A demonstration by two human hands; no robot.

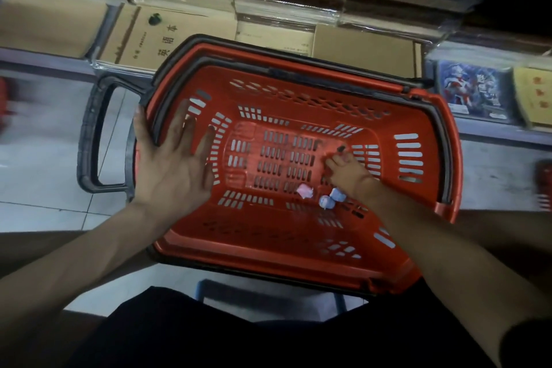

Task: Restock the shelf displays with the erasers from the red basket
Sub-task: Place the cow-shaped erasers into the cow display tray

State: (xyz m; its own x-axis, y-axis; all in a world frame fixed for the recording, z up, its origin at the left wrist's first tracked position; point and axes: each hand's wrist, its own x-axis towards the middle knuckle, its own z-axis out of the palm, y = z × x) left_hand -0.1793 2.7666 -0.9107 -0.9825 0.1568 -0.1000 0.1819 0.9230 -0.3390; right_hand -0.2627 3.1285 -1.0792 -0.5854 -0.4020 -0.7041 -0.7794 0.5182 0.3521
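A person steadies a nearly empty red basket (298, 236) in front of a shelf (495, 133). The left hand (170, 170) lies flat on the rim at 9 o'clock, its fingers (206, 140) spread wide and holding nothing. The right hand (348, 172) reaches to the basket floor at about 3 o'clock, its fingers (330, 163) curled down and narrow. Whether they pinch anything cannot be told, as a small dark shape at their tips is unclear. Three erasers lie loose at the floor's 6 o'clock edge: a pink eraser (304, 190) and, just beside the right wrist, two blue erasers (339, 196). For a clean pick, the right hand would likely do best to draw toward 6 o'clock and scoop all three against the sloping wall, with the left bracing the basket against sliding.
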